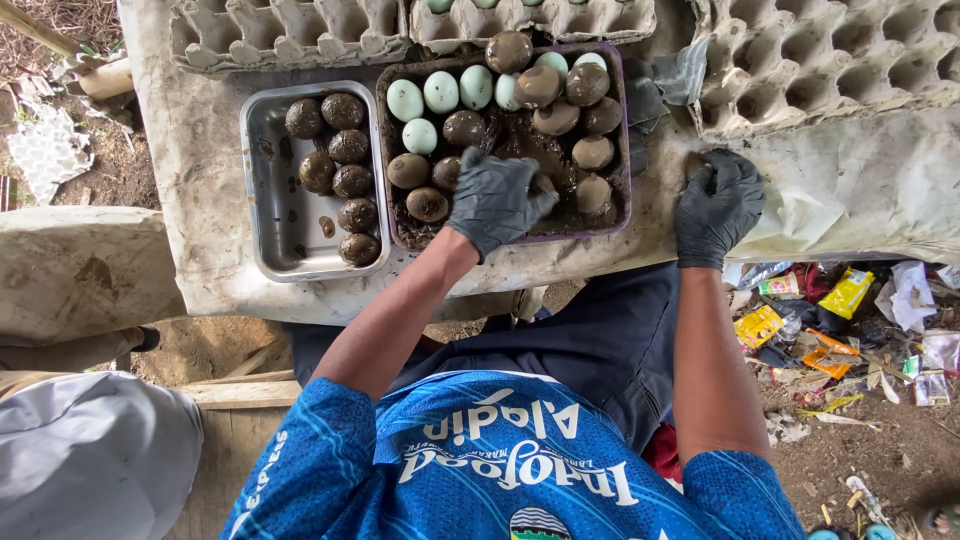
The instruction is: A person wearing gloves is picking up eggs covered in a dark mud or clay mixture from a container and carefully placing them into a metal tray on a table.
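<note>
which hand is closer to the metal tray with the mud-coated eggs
Left. The left hand is in the dark tray of mud right beside the metal tray. The right hand rests on the table beyond the dark tray's far side.

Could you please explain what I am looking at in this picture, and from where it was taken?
The one picture comes from a camera on the person's head, looking down. Both hands wear black gloves. The left hand is curled in a dark tray of mud, seemingly around a mud-coated egg, amid pale blue-green eggs and coated ones. The right hand presses on the dirty table cover. A metal tray to the left holds more mud-coated eggs. Empty paper egg cartons lie along the far edge. Litter covers the ground on the right.
</note>
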